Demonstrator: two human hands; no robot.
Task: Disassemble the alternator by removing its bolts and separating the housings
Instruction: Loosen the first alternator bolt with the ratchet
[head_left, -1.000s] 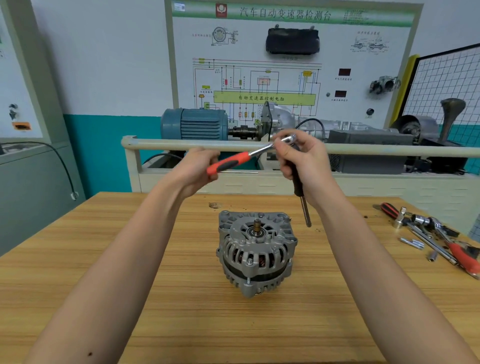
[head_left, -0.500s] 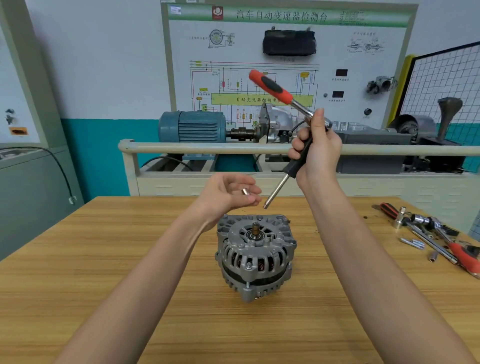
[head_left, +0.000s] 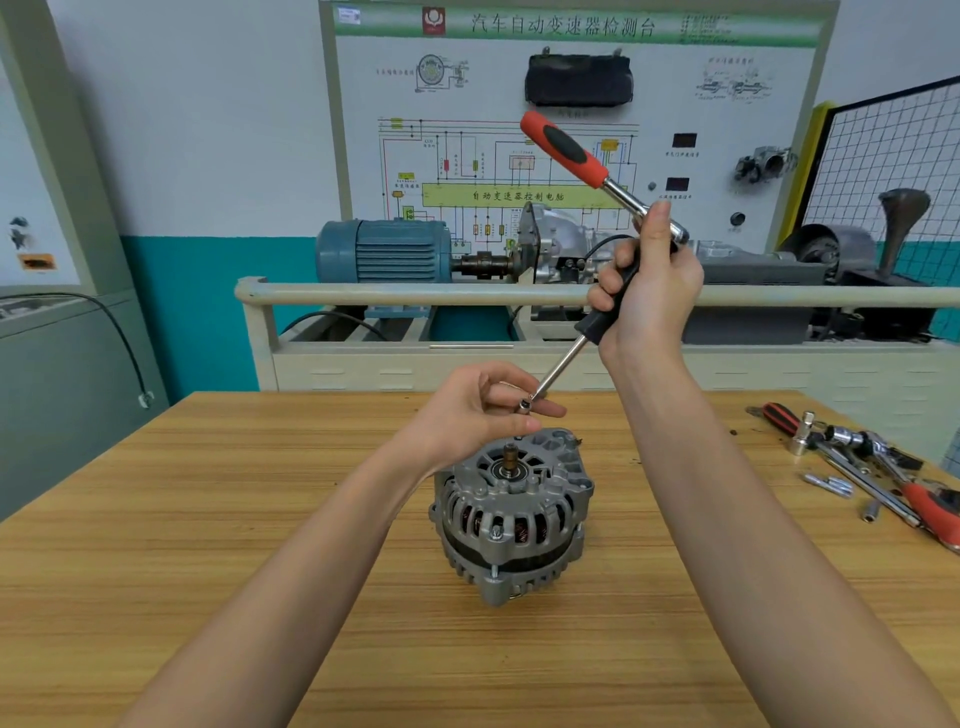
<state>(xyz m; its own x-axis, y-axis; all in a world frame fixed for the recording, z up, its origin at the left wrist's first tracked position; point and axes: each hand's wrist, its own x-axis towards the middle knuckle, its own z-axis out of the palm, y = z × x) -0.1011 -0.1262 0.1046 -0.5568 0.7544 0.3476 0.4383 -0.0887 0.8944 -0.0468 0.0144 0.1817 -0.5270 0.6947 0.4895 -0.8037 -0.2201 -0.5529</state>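
While the alternator (head_left: 511, 512) stands shaft-up on the wooden table (head_left: 208, 545), both hands are raised above it. Just over its top, the left hand (head_left: 483, 410) pinches a small silver socket (head_left: 523, 405) between thumb and fingers. Higher and to the alternator's right, the right hand (head_left: 649, 291) clasps a black-handled driver (head_left: 605, 312) together with a red-handled ratchet (head_left: 587, 161), the driver's shaft slanting down to the socket. Well right of the alternator lie loose tools (head_left: 872, 467).
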